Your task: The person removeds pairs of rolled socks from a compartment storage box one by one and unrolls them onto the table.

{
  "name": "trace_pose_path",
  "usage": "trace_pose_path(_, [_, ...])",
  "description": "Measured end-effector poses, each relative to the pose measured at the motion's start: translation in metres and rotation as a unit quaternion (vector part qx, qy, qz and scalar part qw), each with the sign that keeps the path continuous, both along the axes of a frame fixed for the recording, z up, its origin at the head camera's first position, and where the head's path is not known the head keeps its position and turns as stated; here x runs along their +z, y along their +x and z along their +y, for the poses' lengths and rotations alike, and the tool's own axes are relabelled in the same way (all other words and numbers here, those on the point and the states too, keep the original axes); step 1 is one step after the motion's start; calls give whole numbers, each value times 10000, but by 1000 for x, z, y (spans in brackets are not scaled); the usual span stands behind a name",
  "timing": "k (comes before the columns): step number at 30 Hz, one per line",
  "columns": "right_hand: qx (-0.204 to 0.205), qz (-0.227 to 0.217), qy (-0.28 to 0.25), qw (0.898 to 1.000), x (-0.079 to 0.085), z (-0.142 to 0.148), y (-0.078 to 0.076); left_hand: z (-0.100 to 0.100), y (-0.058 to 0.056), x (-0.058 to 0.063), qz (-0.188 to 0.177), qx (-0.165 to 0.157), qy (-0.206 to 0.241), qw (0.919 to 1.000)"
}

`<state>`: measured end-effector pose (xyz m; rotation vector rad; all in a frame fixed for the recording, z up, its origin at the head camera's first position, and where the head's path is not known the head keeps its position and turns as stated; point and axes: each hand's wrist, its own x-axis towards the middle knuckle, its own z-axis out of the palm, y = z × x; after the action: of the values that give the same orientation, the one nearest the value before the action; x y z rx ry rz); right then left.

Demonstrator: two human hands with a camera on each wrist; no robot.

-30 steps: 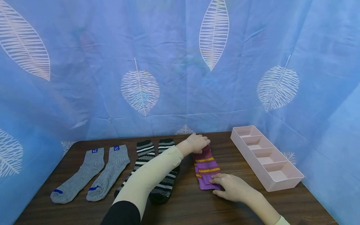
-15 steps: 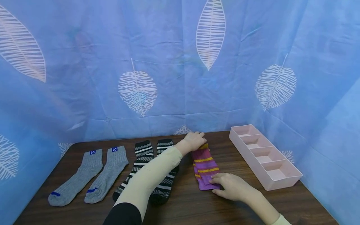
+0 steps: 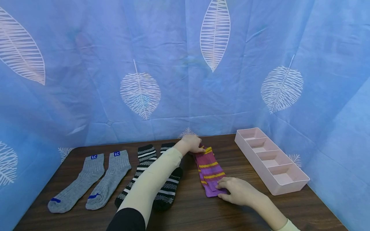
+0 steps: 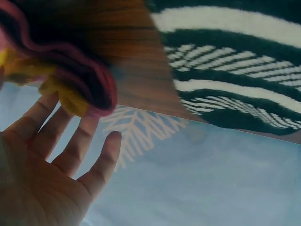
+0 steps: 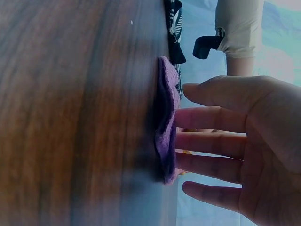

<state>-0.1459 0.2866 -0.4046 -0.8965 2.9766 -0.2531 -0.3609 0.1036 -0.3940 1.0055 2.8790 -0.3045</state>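
Note:
Purple and maroon socks with yellow stripes (image 3: 212, 169) lie stacked right of the table's middle. My left hand (image 3: 189, 143) reaches across to their far end. In the left wrist view, the fingers (image 4: 61, 146) are spread and fairly straight, with tips against the yellow-striped edge; the thumb is out of view. At the near, plain purple end (image 5: 164, 136), my right hand (image 3: 237, 191) rests its extended fingertips on the fabric. Black-and-white striped socks (image 3: 169, 189) lie to the left, partly covered by my left forearm.
A pair of grey socks (image 3: 108, 181) with blue toe marks lies at the table's left. A pale pink divided box (image 3: 254, 154) with several compartments stands at the right. The blue leaf-print curtain (image 3: 173, 96) hangs behind the dark wooden table (image 3: 240, 221).
My left hand has slid left along the far end of the striped socks, uncovering more yellow stripe there. My right hand has stayed at the near end. The head view has shifted slightly.

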Motion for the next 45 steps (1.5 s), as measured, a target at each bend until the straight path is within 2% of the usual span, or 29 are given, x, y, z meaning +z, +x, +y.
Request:
trace_pose_path(5, [28, -39, -56, 10000, 0, 1, 0, -5, -7, -3, -111, 28, 74, 9999])
trace_pose_path(11, [60, -7, -80, 9999, -1, 2, 0, -9, -9, -4, 256, 98, 155, 9995])
trace_pose_path(19, [46, 63, -80, 9999, -2, 1, -3, -19, -21, -2, 554, 902, 355, 9937])
trace_pose_path(22, [41, 64, -88, 9999, -1, 0, -4, -22, -24, -3, 713, 1015, 440, 9913])
trace_pose_path(25, [47, 78, -101, 9999, 0, 0, -3, -24, -25, -3, 956, 874, 543, 9901])
trace_pose_path(29, [59, 114, -112, 9999, 0, -1, -3, -28, -28, -4, 1159, 165, 481, 9920])
trace_pose_path(32, [33, 130, -99, 9999, 1, -3, -3, -32, -30, -4, 1011, -381, 302, 9937])
trace_pose_path(34, [0, 140, -82, 9999, 1, -5, -3, -35, -31, -3, 828, -465, 159, 9954])
trace_pose_path(41, [-340, 151, 24, 9993, 3, -7, -4, -46, -29, -1, 279, 122, -337, 9990])
trace_pose_path(45, [-811, 262, 205, 9962, 2, -7, -5, -48, -26, 2, 240, 290, -482, 9981])
